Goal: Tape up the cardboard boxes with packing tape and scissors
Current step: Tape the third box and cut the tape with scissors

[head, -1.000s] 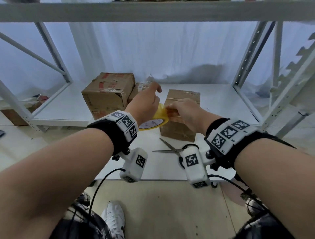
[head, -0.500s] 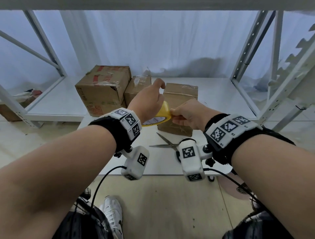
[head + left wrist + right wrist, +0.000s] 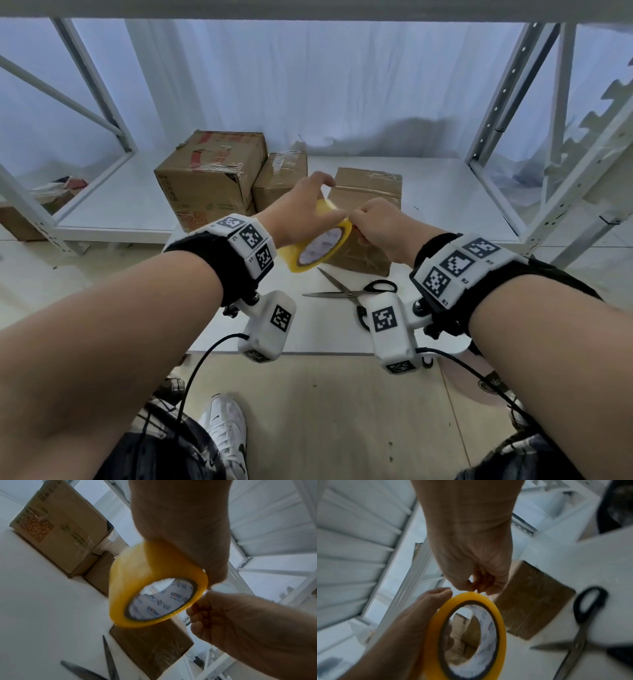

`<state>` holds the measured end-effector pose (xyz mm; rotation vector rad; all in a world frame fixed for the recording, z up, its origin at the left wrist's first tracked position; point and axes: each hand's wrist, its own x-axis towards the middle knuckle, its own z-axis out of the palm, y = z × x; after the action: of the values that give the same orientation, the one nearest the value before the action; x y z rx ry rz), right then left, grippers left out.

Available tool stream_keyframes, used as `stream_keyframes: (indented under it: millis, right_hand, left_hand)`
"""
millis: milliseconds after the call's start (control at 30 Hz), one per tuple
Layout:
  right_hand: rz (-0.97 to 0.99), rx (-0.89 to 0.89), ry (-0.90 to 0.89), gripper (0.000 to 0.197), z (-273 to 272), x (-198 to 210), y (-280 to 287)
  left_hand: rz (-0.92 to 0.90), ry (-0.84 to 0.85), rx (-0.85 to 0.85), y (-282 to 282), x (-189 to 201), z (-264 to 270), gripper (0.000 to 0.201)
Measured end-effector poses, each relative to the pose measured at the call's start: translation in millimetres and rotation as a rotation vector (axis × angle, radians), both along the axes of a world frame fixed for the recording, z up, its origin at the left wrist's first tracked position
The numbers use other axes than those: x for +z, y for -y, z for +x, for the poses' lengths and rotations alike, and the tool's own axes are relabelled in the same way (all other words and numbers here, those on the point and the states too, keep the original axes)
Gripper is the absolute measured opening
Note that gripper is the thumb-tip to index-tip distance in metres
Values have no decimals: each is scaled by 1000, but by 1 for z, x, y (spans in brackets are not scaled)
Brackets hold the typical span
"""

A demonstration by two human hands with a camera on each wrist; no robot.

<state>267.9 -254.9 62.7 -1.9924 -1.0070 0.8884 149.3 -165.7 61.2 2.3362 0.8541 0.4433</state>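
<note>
1. At centre of the head view, above the table (image 3: pixel 219 329), the left hand (image 3: pixel 301 212) grips the tape roll (image 3: pixel 318 243), fingers curled over its outer band. The roll is held in the air, tilted, its printed core facing the camera.
2. Right hand (image 3: pixel 380 226) sits at 3 o'clock of the roll, touching its edge. Fingers are bunched and pinching at the rim; in the right wrist view a thin clear strip (image 3: pixel 486 595) shows at the fingertips (image 3: pixel 481 588). The tape end itself is too small to make out clearly.
3. Both hands are raised off the table, just beside each other, with the roll between them.
4. Directly behind the hands, at 12 o'clock, a small cardboard box (image 3: pixel 370 192) lies on the table, shiny tape across its top.
5. Scissors (image 3: pixel 346 293) lie flat on the table at 6 o'clock of the roll, blades parted, black handles toward the right wrist. They lie apart from both hands.
6. At 10 o'clock, a large box (image 3: pixel 209 178) with red print stands on the white shelf (image 3: pixel 113 202); a middle box (image 3: pixel 281 178) sits just beside it on its right.
7. White metal shelf posts (image 3: pixel 496 102) rise at 2 o'clock; a white curtain (image 3: pixel 308 85) hangs behind.
</note>
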Motion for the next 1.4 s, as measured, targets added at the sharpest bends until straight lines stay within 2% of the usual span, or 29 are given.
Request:
stream_keyframes:
  millis: [100,167,233,367,533,633,700,800,900,1100,1267,1400]
  right_hand:
    - [2,98,151,31,-2,4,3]
    - [61,121,178,30,-4,7,4]
    - [117,150,183,20,-6,9,4]
    - [147,197,235,18,-3,7,4]
    - [210,217,205,14,-4,2,1]
    - [244,149,118,14,2,0,-1]
    - [247,134,120,13,6,0,2]
    - [256,180,202,11,11,1,2]
    - [282,241,344,12,12,2,0]
    - [367,333,563,6,9,2,-5]
    - [396,311,559,4,10,3,-9]
    - [387,302,533,5,12,0,-14]
  left_hand:
    - [-164,-31,-23,-2,-2,-5,66]
    - [-147,-126,-29,-5,-5,-8,69]
    - [-121,-229,-25,-7,-6,-12,68]
    - [-194,-199,-11,-6,-6,-18,64]
    - [-135,-243,50,-8,-3,-23,67]
    - [-290,-95,57,-10,2,-31,50]
    - [-369,-10,77,-9,4,-34,36]
    - [-398,-24,79,-8,6,-35,27]
    - [-439,-65,46,-7,8,-33,25]
    - [-544,-115,123,-7,10,-29,22]
    - [-625,-52,170,-9,11,-30,15]
    - [-581,68,219,-12,8,-32,6]
